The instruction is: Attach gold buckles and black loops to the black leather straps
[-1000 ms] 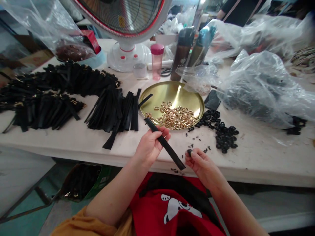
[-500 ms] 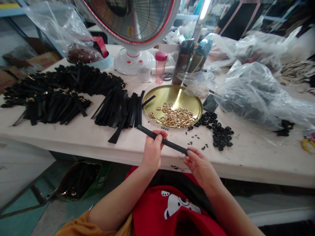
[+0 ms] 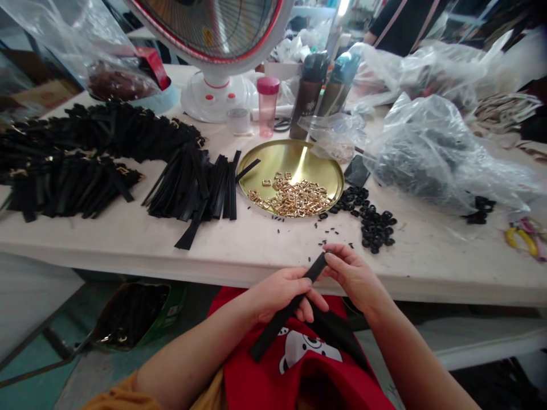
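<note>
A flat black strap (image 3: 277, 328) slants across my lap in front of the table edge. My left hand (image 3: 290, 293) is closed on its middle, thumb on top and fingers beneath. At the strap's upper end, my right hand (image 3: 346, 270) pinches the tip between thumb and fingers. Beyond my hands lies a round gold tray (image 3: 252, 156) holding a heap of small gold buckles (image 3: 299, 196). Just right of the tray is a pile of small black loops (image 3: 376, 228). Loose black straps (image 3: 188, 188) lie bunched on the left of the tray.
Bundles of black straps with gold buckles (image 3: 72, 185) cover the table's left side. A fan (image 3: 217, 97), a pink-lidded bottle (image 3: 267, 108) and dark bottles (image 3: 310, 91) stand behind the tray. Clear plastic bags (image 3: 427, 148) and yellow-handled pliers (image 3: 521, 240) are on the right. Another person stands behind.
Both hands have drawn the strap down and nearer to my lap. It now slopes the other way, right end raised, and my left hand's hold has turned. The view has shifted slightly.
</note>
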Demonstrator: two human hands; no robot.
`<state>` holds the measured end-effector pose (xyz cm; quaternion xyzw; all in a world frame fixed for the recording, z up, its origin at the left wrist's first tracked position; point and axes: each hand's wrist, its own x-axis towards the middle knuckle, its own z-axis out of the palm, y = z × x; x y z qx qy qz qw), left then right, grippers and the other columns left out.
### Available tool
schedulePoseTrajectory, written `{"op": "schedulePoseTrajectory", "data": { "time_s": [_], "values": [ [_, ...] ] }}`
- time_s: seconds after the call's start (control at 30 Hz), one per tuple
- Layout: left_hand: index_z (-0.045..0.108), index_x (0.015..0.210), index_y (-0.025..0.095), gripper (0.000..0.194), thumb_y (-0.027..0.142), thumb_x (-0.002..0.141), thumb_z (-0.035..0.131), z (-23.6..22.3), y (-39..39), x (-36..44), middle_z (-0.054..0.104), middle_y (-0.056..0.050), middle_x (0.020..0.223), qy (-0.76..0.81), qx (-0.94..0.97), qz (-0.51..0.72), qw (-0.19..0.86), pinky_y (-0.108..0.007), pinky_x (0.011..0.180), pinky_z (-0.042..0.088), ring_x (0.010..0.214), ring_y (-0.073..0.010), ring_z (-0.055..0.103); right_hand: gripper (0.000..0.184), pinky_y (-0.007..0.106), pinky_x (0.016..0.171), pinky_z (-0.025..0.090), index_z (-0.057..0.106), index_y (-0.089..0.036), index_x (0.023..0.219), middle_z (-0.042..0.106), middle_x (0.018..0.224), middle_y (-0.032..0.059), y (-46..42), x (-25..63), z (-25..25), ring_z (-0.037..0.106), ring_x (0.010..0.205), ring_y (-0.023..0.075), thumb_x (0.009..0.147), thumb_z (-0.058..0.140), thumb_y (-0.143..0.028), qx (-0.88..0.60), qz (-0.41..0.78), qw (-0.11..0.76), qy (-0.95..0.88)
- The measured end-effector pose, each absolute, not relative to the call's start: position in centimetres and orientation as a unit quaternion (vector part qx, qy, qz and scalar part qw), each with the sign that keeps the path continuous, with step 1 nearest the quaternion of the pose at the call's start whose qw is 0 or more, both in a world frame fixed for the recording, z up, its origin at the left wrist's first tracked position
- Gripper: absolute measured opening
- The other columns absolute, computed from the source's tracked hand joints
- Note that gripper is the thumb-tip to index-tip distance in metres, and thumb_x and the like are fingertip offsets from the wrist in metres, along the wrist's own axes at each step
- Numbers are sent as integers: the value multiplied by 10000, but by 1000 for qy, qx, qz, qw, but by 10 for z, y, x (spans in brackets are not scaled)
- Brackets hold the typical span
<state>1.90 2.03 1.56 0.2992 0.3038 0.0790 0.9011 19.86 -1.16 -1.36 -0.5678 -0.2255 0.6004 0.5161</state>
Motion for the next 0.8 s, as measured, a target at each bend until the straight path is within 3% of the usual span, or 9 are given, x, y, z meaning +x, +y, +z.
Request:
{"op": "schedulePoseTrajectory", "data": {
  "time_s": [0.13,0.37,0.63,0.8],
  "values": [
    [488,1104,127,290,179,844,369,15,26,22,660,-67,689,317,267,74,907,-128,378,398,407,-65,550,347,187,584,469,607,-231,987,622,718,-31,-11,201,-17,544,570,63,673,689,-353,-562,601,525,-219],
    [494,1134,136,332,169,821,389,16,34,25,668,-63,691,322,236,68,914,-126,377,401,402,-62,548,220,183,533,434,575,-202,768,618,679,-26,-10,205,-23,519,540,66,698,666,-390,-550,619,528,-188],
    [475,1066,124,276,207,815,395,8,36,29,657,-63,689,348,269,64,896,-124,364,359,389,-54,525,250,189,463,369,533,-192,652,593,659,-31,-6,202,-22,422,485,60,676,681,-393,-528,621,556,-165],
    [470,1063,118,290,236,801,427,10,38,31,650,-49,693,380,340,84,856,-143,382,347,394,-54,515,202,255,585,441,567,-203,776,633,822,17,-1,208,-24,513,597,105,736,609,-396,-618,507,535,-272]
  ]
}}
